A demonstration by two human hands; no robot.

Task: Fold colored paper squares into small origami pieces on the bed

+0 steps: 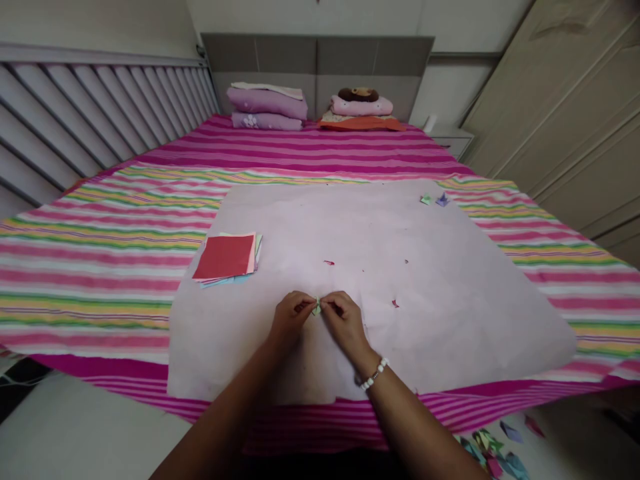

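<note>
Between my two hands is a small folded piece of light green paper point(317, 308), held just above the large pale sheet point(280, 220). My left hand point(291, 317) pinches its left side between thumb and fingers. From the right, my right hand point(346, 321) pinches the other side, and a white beaded bracelet circles that wrist. Much of the folded paper is hidden by my fingertips. Left of my hands lies a stack of square coloured papers point(225, 257), red on top.
At the sheet's far right sit a green folded paper piece point(425, 199) and a purple one point(443, 199). Red scraps point(395, 303) dot the sheet. Several folded papers point(487, 441) lie below the bed's right edge. Folded bedding point(267, 103) is by the headboard.
</note>
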